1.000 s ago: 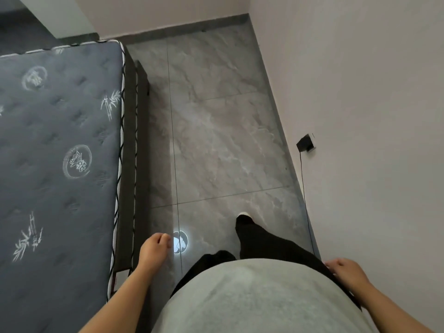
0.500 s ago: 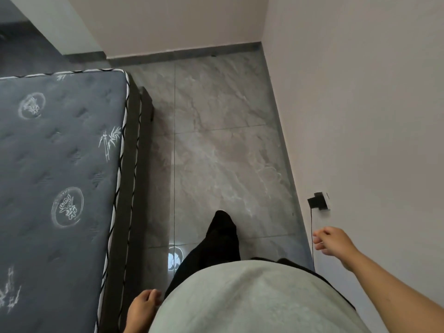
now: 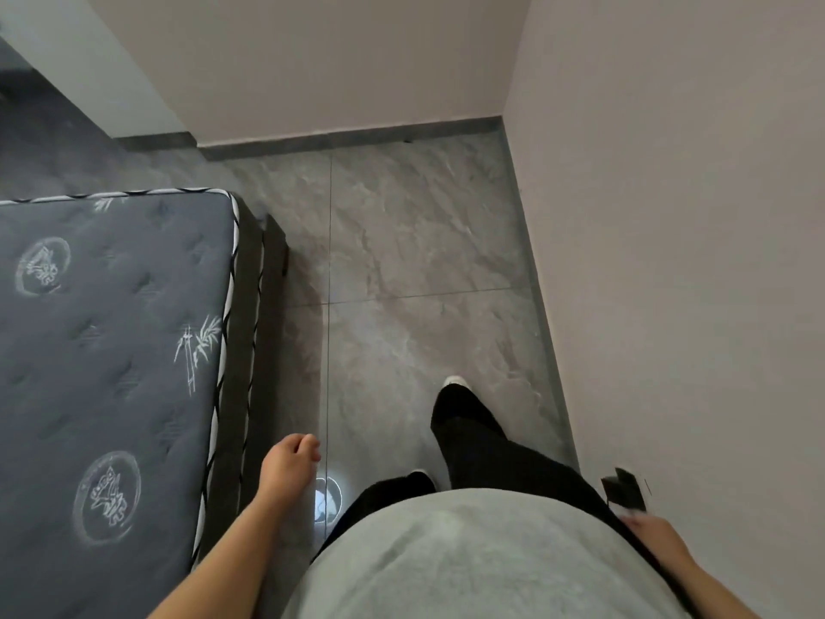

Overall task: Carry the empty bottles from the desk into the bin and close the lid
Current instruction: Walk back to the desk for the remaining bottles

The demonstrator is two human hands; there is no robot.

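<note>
No bottles, desk or bin appear in the head view. My left hand (image 3: 289,467) swings in front of my left hip, beside the bed's edge, fingers loosely curled with nothing in them. My right hand (image 3: 652,539) hangs by my right hip close to the wall, blurred, fingers curled and nothing visible in it. My right leg in black trousers (image 3: 464,422) is stepped forward on the grey tiled floor (image 3: 415,270).
A dark quilted mattress (image 3: 111,350) on a bed frame fills the left. A plain wall (image 3: 692,261) runs along the right with a black plug and socket (image 3: 624,488) low on it. The floor strip between them ends at a corner ahead.
I have walked forward along the bed. My left hand swung forward into view and my right hand swung back to my hip. The wall plug now lies beside me.
</note>
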